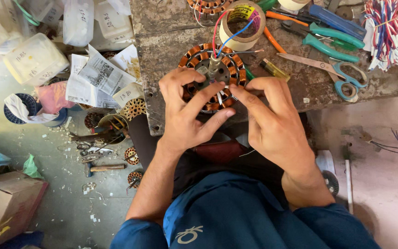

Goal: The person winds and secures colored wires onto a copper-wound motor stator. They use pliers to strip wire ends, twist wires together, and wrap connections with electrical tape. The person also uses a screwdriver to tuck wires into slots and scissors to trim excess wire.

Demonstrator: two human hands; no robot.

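I hold a stator (213, 74) at the near edge of the bench (309, 87), its ring of copper coils facing up and a short shaft standing at its centre. My left hand (185, 115) wraps the ring from 7 o'clock, thumb and fingers clamped on its rim, the forefinger laid across the coils. My right hand (268, 120) comes in from 4 o'clock, fingertips pinched together on something thin and white at the ring's 5 o'clock side; whether that is an insulating strip or a lead end I cannot tell.

By my reading I am dressing the winding, tucking that thin piece in between coils. The move in hand calls for a steady left grip so the ring does not turn, and a fine push from the right fingertips without scraping the copper.

Red and blue leads (229, 32) rise from the centre toward 12 o'clock and pass through a tape roll (242, 25) just beyond the stator; they could snag my fingers. At 2 o'clock lie pliers (332, 46) with green handles and scissors (342, 74), well apart from my hands. At 1 o'clock a bundle of wires (392, 32) sits at the bench corner. On the floor at 9 o'clock are newspaper (100, 76), plastic jars (35, 60) and more small stators.
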